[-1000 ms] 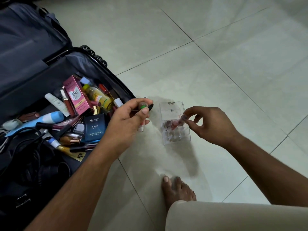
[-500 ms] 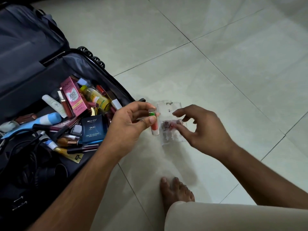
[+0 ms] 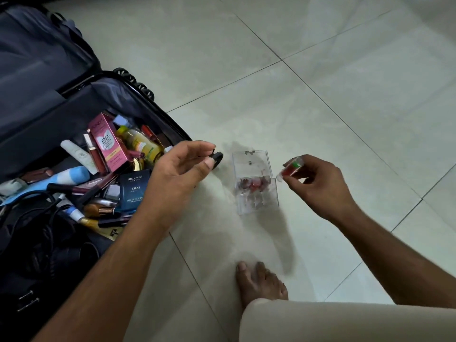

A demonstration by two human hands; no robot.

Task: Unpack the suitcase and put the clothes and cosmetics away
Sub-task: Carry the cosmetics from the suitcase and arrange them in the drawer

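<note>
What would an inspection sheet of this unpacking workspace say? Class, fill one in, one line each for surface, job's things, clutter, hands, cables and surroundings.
Surface: pale tiled floor, grout lines visible.
Job's things: open dark suitcase at left, holding cosmetics; clear plastic box on the floor with its lid open, small reddish items inside.
Clutter: pink BB cream carton, blue cologne box, yellow bottle and tubes heaped loosely in the suitcase.
Hands: left hand over the suitcase edge, holding nothing; right hand pinches a small red-and-green tube beside the box.
Cables: black cord coiled in the suitcase.
Surroundings: a bare foot on the floor.
</note>
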